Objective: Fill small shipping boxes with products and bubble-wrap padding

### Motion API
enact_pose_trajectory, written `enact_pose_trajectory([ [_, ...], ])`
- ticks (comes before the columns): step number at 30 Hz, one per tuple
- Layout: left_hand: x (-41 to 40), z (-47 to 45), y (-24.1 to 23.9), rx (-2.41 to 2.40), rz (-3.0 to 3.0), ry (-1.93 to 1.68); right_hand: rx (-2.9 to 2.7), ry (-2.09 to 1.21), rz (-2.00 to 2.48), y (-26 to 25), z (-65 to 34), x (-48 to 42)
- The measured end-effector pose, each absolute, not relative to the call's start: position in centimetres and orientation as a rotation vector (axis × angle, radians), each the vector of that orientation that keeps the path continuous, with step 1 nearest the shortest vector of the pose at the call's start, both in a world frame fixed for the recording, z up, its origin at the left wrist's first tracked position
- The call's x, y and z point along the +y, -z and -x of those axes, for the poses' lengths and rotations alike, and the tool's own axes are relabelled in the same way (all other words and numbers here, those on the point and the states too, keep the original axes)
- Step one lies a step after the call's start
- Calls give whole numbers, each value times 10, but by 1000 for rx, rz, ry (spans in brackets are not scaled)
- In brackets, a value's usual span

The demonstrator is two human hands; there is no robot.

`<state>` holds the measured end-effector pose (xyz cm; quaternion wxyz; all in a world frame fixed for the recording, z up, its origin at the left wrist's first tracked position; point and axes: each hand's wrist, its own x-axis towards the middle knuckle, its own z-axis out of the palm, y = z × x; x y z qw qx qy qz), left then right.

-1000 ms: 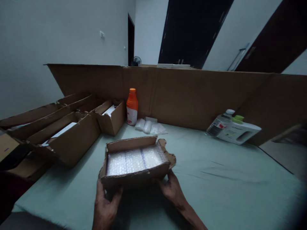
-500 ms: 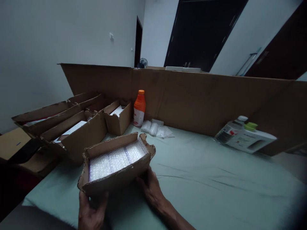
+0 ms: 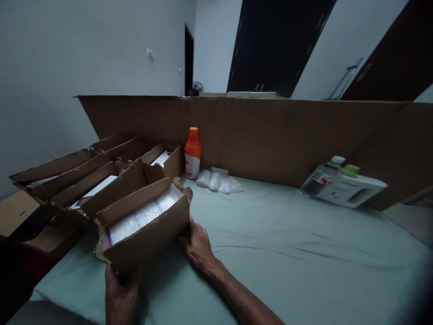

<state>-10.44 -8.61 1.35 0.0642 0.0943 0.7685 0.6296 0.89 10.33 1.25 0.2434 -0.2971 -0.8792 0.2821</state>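
Note:
An open cardboard box [image 3: 152, 234] is held tilted over the green cloth, its torn upper edges facing up. Inside it lie bubble-wrapped packs [image 3: 145, 215] in a row. My left hand [image 3: 122, 289] grips the box's near lower left end, its fingers partly hidden beneath. At the right end, my right hand [image 3: 199, 246] is closed on the lower corner, with some fingertips out of sight under the box. Just behind stands another long cardboard box [image 3: 115, 194] with white flat items in it.
More open boxes [image 3: 64, 174] stand at the left. An orange bottle [image 3: 192, 153] and bubble-wrapped bundles [image 3: 218, 181] sit by the cardboard wall [image 3: 264, 135]. A clear bottle [image 3: 323, 178] and a white jug [image 3: 352, 192] lean at the right, on the green cloth [image 3: 287, 271].
Both hands have carried the box left and slightly up, toward the other boxes. It is now tipped so more of its front side shows. The camera view has shifted a little.

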Motion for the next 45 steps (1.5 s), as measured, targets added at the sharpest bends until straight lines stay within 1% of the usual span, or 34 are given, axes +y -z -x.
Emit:
enact_pose_trajectory([
  [7,-80,104,1,2373,-291,-1952,-2439,-767,818,-17,-5,108],
  [15,-82,107,10,2419,-266,-1849,-2419,-617,786,-12,-1,114],
  [22,-82,104,6,2559,-321,-1792,-2420,-596,796,-8,-4,114],
  [30,-79,103,-1,2359,-313,-1911,-2502,-591,698,-4,-10,118],
  [34,-79,102,-3,2280,-367,-1917,-2544,-561,676,-7,-11,115],
  [39,-80,102,-1,2314,-360,-1863,-2572,-531,662,-9,-10,114],
  [45,-77,103,0,2255,-359,-1957,-2605,-496,655,-8,-8,118],
])
